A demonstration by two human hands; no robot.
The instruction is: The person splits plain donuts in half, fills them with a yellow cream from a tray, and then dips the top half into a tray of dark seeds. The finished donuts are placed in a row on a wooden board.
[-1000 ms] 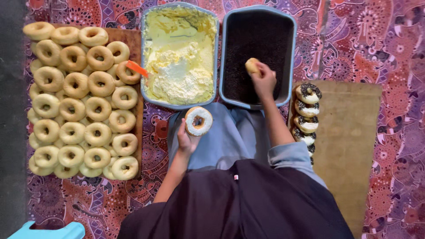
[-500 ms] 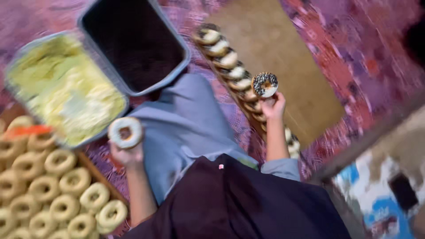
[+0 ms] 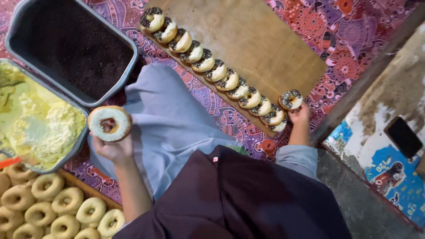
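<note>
My left hand (image 3: 113, 149) holds up a doughnut with pale cream on top (image 3: 109, 123), beside the tray of yellow cream (image 3: 42, 128). My right hand (image 3: 300, 116) grips a doughnut topped with dark sprinkles (image 3: 290, 99) at the near end of a leaning row of sprinkled doughnuts (image 3: 217, 73). That row lies along the edge of a wooden board (image 3: 261, 40). A grey tray of dark sprinkles (image 3: 66, 44) sits above my left hand.
Plain doughnuts (image 3: 48, 208) fill a wooden board at lower left. An orange tool handle (image 3: 9, 162) pokes out by the cream tray. A patterned cloth (image 3: 354, 35) covers the floor. A dark wooden edge (image 3: 372, 71) and painted concrete lie to the right.
My right hand moved from the sprinkle tray to the near end of the row, carrying the sprinkled doughnut. The view swung right. My left hand kept holding the cream-topped doughnut.
</note>
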